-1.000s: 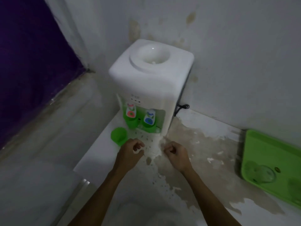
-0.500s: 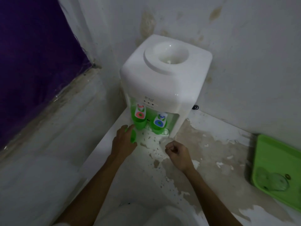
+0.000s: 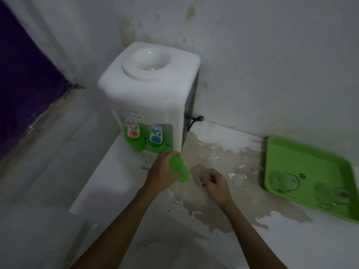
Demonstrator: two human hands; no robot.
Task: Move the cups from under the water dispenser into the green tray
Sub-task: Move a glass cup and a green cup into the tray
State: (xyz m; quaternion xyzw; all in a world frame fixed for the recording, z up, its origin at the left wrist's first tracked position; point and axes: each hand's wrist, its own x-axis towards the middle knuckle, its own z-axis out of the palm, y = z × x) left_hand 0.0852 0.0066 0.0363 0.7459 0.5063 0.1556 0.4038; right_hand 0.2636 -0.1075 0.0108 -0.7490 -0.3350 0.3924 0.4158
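Note:
A white water dispenser (image 3: 151,90) stands in the corner on a white counter. Two green cups sit under its taps, one (image 3: 136,144) below the red tap and one (image 3: 156,145) below the blue tap. My left hand (image 3: 162,175) grips a third green cup (image 3: 178,168), lifted just in front of the dispenser and tilted to the right. My right hand (image 3: 215,186) hovers beside it with fingers curled and nothing in it. The green tray (image 3: 310,162) lies far right against the wall, holding two clear glass pieces.
The counter (image 3: 223,140) has peeling, stained paint around my hands. A black cord (image 3: 196,119) hangs behind the dispenser. The counter's left edge drops off beside the dispenser, and a purple curtain (image 3: 23,78) hangs at the far left.
My left hand closed on the green cup that stood left of the dispenser's front and lifted it to the right. My right hand stayed curled nearby.

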